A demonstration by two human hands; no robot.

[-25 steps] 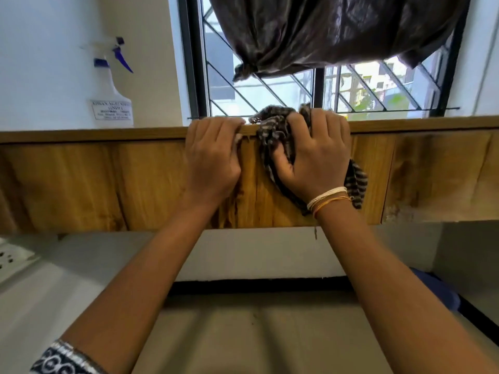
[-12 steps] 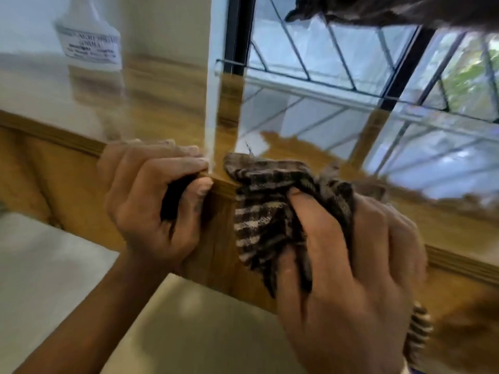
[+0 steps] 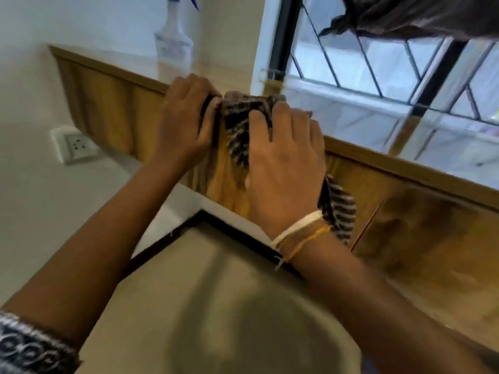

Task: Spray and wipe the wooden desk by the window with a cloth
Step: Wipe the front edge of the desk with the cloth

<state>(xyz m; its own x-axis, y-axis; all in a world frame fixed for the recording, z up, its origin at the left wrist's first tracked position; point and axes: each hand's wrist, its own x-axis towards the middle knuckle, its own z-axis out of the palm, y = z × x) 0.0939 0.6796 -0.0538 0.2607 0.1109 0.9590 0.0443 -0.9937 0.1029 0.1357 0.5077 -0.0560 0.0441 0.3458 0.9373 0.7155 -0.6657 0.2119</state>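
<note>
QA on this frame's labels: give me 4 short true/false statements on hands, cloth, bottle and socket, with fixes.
1. The right hand presses the striped cloth on the desk's front edge. True.
2. The left hand holds the spray bottle. False: the bottle stands on the desk, untouched.
3. The wall socket is left of both hands. True.
4. The right wrist is bare. False: it wears thread bands.
</note>
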